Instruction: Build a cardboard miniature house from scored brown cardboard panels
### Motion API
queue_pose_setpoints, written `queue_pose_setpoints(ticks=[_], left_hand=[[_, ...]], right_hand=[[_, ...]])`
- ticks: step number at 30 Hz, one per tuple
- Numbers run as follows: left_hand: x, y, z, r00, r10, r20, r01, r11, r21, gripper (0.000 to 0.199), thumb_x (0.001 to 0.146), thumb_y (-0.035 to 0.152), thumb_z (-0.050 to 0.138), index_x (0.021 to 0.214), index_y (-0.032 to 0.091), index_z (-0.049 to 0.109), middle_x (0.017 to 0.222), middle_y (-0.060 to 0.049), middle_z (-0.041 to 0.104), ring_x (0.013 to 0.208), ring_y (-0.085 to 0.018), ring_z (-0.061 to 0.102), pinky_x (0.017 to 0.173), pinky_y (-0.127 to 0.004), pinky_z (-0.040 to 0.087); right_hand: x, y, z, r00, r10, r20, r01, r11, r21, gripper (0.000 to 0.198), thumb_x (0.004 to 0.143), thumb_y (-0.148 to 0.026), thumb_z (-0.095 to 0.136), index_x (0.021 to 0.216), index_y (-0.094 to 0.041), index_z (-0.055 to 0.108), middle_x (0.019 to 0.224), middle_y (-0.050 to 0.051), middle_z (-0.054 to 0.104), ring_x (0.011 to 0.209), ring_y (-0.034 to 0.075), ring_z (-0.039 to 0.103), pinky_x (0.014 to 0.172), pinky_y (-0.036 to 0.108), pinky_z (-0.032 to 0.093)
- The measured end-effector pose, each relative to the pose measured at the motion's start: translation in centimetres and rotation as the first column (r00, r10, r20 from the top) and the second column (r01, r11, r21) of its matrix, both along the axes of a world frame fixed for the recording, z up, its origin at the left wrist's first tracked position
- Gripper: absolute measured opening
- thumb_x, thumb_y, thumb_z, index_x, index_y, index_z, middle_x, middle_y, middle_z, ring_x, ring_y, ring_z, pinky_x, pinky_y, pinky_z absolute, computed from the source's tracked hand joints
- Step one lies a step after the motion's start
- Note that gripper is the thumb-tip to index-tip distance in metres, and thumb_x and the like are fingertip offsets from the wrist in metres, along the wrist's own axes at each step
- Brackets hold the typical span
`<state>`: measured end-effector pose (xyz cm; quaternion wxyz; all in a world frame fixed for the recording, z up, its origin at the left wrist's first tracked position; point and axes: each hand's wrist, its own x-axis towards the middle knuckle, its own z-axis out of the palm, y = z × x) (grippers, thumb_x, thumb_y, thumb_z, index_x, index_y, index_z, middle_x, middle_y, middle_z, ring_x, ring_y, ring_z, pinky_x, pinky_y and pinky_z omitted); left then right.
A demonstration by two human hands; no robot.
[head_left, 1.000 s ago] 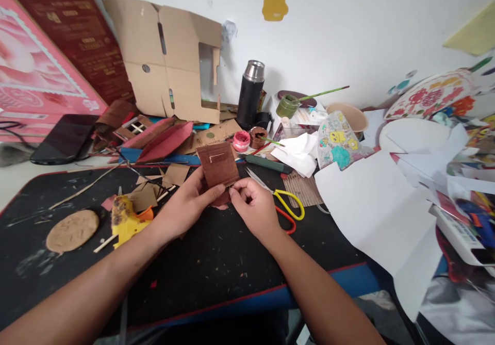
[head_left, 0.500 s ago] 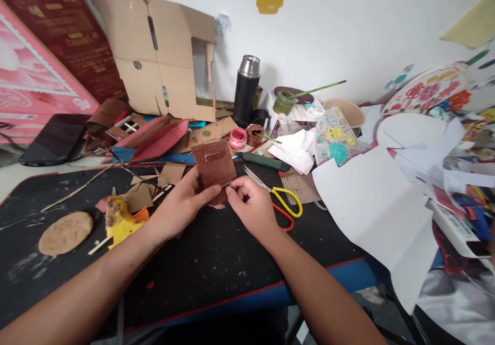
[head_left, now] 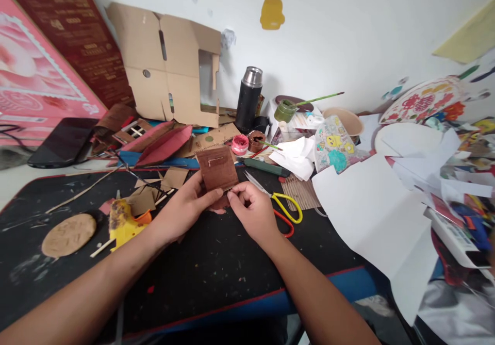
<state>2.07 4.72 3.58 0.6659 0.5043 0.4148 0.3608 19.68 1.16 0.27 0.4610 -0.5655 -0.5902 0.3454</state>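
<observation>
Brown panel: you're holding the small brown-painted cardboard panel (head_left: pixel 217 168) up over the black mat (head_left: pixel 216 273), roughly mid-desk, and it's tilting back a bit with its pale-edged slot or strip facing you (can't tell which).

Left hand: your left hand (head_left: pixel 181 206) is clamping the panel's lower left side, thumb across the front, fingers going behind.

Right hand: your right hand (head_left: pixel 253 208) is working at the lower right corner, thumb and forefinger pinching together; whatever they're gripping is too tiny to make out.

Bottom edge: a reddish-brown piece (head_left: pixel 220 203) is showing just under the panel; can't tell if it's attached.

Step in hand: looks to me like you're doing fiddly fingertip work along that lower edge, left hand acting as the clamp.

Next move: I'd say it's calling for a steady left grip and light right fingertips, so the card isn't bending.

Scissors: the red-and-yellow-handled scissors (head_left: pixel 256 181) are lying just beyond your right hand, so your knuckles are sitting near them.

Paint: the pink paint jar (head_left: pixel 240 144) and brown paint jar (head_left: pixel 256 142) are standing open behind the panel.
</observation>
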Motion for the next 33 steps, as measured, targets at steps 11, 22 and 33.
queue_pose_setpoints(ticks=[11,22,33], left_hand=[[-0.15,0.1,-0.08,1.0,-0.012,0.008,0.012,1.0,0.006,0.068,0.083,0.047,0.084,0.138,0.018,0.058,0.136,-0.015,0.074,0.112,-0.034,0.075,0.082,-0.041,0.065],[-0.09,0.11,0.22,1.0,-0.003,-0.01,0.003,1.0,-0.011,0.066,0.082,0.048,0.084,0.135,0.018,0.059,0.136,-0.015,0.074,0.115,-0.035,0.074,0.082,-0.04,0.066],[-0.02,0.02,0.66,1.0,0.012,0.002,-0.012,0.999,-0.049,0.064,0.081,0.046,0.085,0.134,0.018,0.061,0.136,-0.014,0.074,0.111,-0.033,0.076,0.075,-0.036,0.067]], right_hand=[[0.07,-0.03,0.11,1.0,0.004,0.015,-0.004,1.0,-0.004,0.014,0.093,-0.034,0.063,0.088,-0.022,0.068,0.058,-0.007,0.051,0.053,0.013,0.047,0.056,0.026,0.039],[0.06,-0.07,0.36,1.0,0.009,0.012,-0.009,1.0,-0.01,0.016,0.094,-0.036,0.062,0.088,-0.023,0.067,0.058,-0.007,0.051,0.053,0.013,0.048,0.057,0.027,0.04],[0.27,-0.12,0.51,1.0,0.011,-0.012,-0.012,0.999,-0.03,0.017,0.095,-0.038,0.063,0.089,-0.023,0.068,0.059,-0.006,0.054,0.055,0.014,0.051,0.057,0.027,0.042]])
